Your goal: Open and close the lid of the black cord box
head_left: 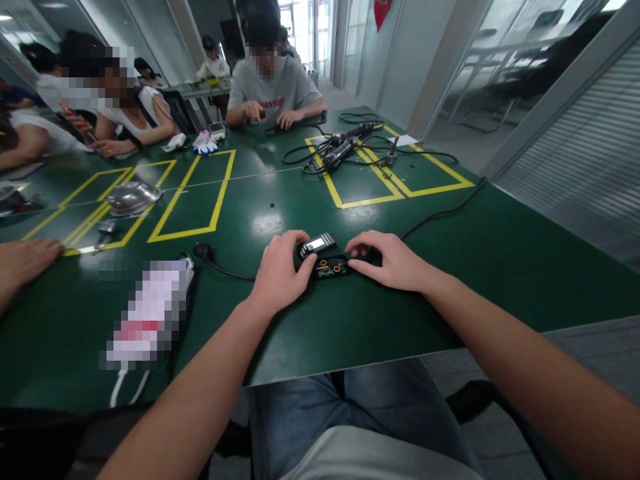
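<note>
An opened black power adapter lies on the green table in front of me, its circuit board and copper-coloured coils showing. Just behind it is a black cover with a white label and ridged end. My left hand has thumb and index finger around the left end of this cover, beside the adapter. From the other side, my right hand grips the adapter's right end with bent fingers, partly hiding it. A black cord with a plug runs out left; another cord leads off to the right.
A phone with a white cable lies at my left. Beyond are a metal bowl-shaped part, yellow tape outlines, gloves and corded black tools. Other people sit around the table; a neighbour's hand rests at far left.
</note>
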A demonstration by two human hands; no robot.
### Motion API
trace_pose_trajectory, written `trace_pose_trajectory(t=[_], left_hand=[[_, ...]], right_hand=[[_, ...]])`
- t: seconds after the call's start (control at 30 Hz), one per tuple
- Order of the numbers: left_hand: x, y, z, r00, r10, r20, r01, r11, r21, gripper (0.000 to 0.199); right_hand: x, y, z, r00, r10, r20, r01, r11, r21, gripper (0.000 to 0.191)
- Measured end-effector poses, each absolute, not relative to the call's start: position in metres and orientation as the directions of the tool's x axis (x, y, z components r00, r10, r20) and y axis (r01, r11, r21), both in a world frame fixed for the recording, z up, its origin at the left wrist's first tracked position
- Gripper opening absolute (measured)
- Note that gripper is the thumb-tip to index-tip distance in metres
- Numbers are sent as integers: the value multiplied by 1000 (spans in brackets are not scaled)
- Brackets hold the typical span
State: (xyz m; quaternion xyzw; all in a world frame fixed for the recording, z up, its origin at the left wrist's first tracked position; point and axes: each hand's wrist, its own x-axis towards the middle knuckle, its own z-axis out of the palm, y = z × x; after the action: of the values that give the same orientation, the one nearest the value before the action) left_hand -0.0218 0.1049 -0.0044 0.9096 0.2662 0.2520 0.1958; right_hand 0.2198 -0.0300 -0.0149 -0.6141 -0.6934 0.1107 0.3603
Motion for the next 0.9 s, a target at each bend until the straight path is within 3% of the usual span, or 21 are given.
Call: trace_pose_trajectory(t=[0.23,0.37,0.5,0.9], left_hand=[[-22,115,-7,651,699,296,544,-701,461,6],[-28,108,2,729,594,340,449,-789,419,8],[-32,104,7,892,401,209,291,-864,411,4],[-32,105,6,873,422,246,282,-847,451,8]], right_hand=[[218,-28,-15,-6,950,313,733,217,-645,7],[218,-27,-15,0,953,302,721,210,-660,6],[218,-27,-14,3,956,294,717,202,-667,5],[212,-29,-12,5,932,363,729,246,-639,6]])
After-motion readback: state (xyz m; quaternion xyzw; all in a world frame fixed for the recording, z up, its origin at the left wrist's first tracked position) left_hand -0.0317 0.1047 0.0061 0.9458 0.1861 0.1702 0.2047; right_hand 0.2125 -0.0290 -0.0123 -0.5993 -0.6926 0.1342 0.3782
